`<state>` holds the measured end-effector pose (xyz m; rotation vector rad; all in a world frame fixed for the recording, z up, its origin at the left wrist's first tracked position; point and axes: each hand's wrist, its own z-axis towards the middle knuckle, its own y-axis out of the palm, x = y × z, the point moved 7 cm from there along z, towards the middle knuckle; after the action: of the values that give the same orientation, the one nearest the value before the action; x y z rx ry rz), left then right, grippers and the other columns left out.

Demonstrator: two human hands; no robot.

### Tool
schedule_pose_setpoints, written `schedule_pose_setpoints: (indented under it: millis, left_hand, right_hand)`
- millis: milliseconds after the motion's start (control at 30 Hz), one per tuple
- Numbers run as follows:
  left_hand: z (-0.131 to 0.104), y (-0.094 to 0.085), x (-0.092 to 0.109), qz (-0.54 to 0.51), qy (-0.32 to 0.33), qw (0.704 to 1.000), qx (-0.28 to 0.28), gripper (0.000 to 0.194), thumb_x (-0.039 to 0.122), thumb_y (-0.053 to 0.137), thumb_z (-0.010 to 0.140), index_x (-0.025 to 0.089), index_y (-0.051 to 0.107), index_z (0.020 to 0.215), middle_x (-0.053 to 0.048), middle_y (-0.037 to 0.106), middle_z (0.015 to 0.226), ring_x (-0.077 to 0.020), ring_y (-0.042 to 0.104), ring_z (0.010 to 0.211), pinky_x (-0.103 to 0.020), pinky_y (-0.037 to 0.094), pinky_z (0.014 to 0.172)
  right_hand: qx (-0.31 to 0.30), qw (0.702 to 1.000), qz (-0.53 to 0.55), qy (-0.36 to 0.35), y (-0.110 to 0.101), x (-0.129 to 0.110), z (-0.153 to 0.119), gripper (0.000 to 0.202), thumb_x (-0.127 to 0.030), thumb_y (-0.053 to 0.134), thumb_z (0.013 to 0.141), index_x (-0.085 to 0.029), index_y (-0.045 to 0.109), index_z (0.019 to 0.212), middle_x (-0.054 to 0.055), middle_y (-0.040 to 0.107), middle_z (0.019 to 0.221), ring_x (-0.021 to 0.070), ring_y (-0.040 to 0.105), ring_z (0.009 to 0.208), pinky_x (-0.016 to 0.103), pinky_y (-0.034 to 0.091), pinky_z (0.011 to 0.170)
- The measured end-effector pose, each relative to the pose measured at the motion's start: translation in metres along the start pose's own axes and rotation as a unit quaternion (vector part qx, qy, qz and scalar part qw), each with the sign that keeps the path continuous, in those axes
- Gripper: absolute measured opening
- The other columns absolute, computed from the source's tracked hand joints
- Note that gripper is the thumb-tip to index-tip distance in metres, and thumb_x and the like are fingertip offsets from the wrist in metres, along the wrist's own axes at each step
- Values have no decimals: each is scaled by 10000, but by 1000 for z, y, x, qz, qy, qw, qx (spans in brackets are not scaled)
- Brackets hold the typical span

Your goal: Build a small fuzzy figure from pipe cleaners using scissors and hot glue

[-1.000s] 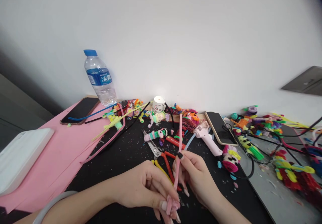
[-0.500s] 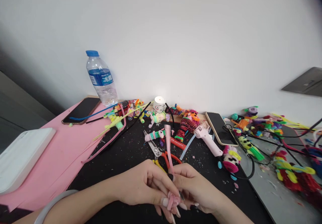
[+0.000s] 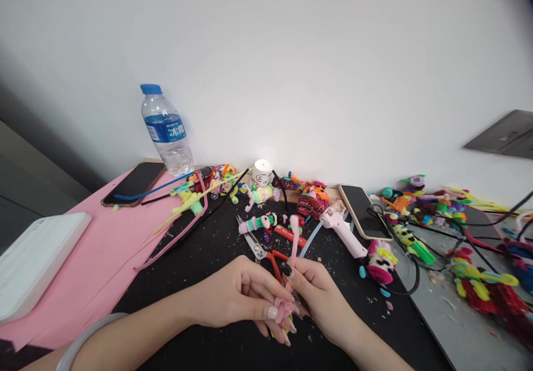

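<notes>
My left hand (image 3: 239,299) pinches a small coil of pink pipe cleaner (image 3: 283,309) between thumb and fingers. The free length of the pink pipe cleaner (image 3: 295,237) stands upward from my right hand (image 3: 318,299), whose thumb and fingers are closed on it close to the coil. Just beyond my hands lie scissors (image 3: 259,249) with red handles, partly covered by my fingers. Beside the blades rests a small pink and green pipe-cleaner figure (image 3: 258,224). A red object (image 3: 291,236) with lettering lies behind the upright strand.
A pale pink glue gun (image 3: 345,232) with a glue stick lies right of centre, near a phone (image 3: 364,210). A water bottle (image 3: 166,132), another phone (image 3: 133,183) and a white box (image 3: 41,260) stand left. Pipe-cleaner figures (image 3: 414,243) crowd the right side; a paper cup (image 3: 262,173) stands at the wall.
My hands have risen slightly. The right hand has turned, and the free strand's tip has moved right and a little lower. The coil remains in my left fingers.
</notes>
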<state>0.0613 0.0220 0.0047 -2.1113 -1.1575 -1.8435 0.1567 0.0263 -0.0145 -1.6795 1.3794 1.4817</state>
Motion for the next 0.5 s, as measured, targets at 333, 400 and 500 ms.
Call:
schedule_pose_setpoints:
  millis: [333, 400, 500]
  left_hand:
    - [0, -5, 2, -24, 18, 999, 11, 297, 275, 628, 820, 112, 655, 1067, -175, 707, 1013, -271, 697, 882, -298, 559, 667]
    - [0, -5, 1, -29, 22, 999, 14, 272, 278, 597, 845, 116, 659, 1055, -173, 709, 1009, -262, 702, 865, -317, 561, 696]
    - [0, -3, 1, -46, 27, 998, 16, 239, 266, 578, 860, 130, 659, 1038, -160, 717, 995, -243, 707, 853, -322, 556, 737]
  right_hand:
    - [16, 1000, 4, -19, -4, -3, 2, 401, -522, 552, 824, -163, 483, 659, -61, 459, 463, 44, 330, 370, 174, 194, 357]
    - [17, 1000, -2, -24, -5, -2, 2, 393, -509, 547, 832, -161, 490, 659, -61, 462, 454, 44, 325, 362, 175, 197, 355]
    - [19, 999, -4, -29, -7, -1, 3, 376, -483, 530, 853, -163, 487, 661, -59, 469, 454, 45, 325, 358, 178, 201, 358]
